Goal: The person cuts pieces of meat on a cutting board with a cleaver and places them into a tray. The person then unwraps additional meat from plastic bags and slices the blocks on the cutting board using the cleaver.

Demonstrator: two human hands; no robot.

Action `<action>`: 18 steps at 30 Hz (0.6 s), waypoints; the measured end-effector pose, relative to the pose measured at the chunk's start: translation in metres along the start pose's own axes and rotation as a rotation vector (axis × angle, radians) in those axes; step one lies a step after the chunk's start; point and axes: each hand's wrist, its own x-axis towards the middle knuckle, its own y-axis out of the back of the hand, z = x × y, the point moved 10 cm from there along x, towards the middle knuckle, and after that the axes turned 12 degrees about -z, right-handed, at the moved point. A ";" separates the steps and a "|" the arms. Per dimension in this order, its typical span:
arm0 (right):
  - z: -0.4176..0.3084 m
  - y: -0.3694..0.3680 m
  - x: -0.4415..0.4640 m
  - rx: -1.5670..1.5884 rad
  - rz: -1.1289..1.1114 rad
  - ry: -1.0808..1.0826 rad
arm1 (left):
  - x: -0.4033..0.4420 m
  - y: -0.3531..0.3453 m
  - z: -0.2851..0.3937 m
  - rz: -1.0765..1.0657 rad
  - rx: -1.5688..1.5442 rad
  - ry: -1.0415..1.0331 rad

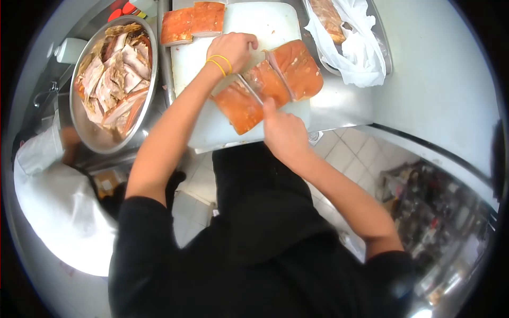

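My right hand (286,132) is closed round the handle of a knife (250,89). Its narrow blade points away from me and lies across the slab of orange-brown skinned roast meat, between the left piece (237,106) and the middle piece (269,80). A larger piece of the same meat (295,69) sits just right of these. Beyond the blade tip is my left hand (237,50), with yellow bands on its wrist. Its fingers are loosely bent, with nothing visible in them; some fingertips are hidden. Under the meat is a white cutting board (254,17).
Two more skinned meat blocks (192,24) lie at the board's far left. A steel oval bowl (154,79) of sliced meat stands left. At the far right, a white plastic bag (356,58) partly wraps more meat. A person in white (63,196) is close on my left.
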 end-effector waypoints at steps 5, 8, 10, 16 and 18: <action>0.004 -0.023 0.007 -0.070 -0.097 -0.028 | 0.000 -0.008 -0.003 0.020 0.001 0.005; 0.014 -0.020 0.009 -0.029 -0.044 -0.018 | 0.002 -0.009 0.002 0.015 0.026 0.013; 0.010 -0.016 0.005 -0.036 0.008 0.038 | 0.001 -0.007 0.005 0.012 0.026 0.047; 0.024 -0.011 0.007 0.073 -0.016 0.013 | -0.084 0.042 0.028 0.659 -0.233 -0.285; 0.028 -0.010 0.008 0.117 -0.029 -0.004 | -0.129 0.008 0.041 0.521 -0.187 -0.267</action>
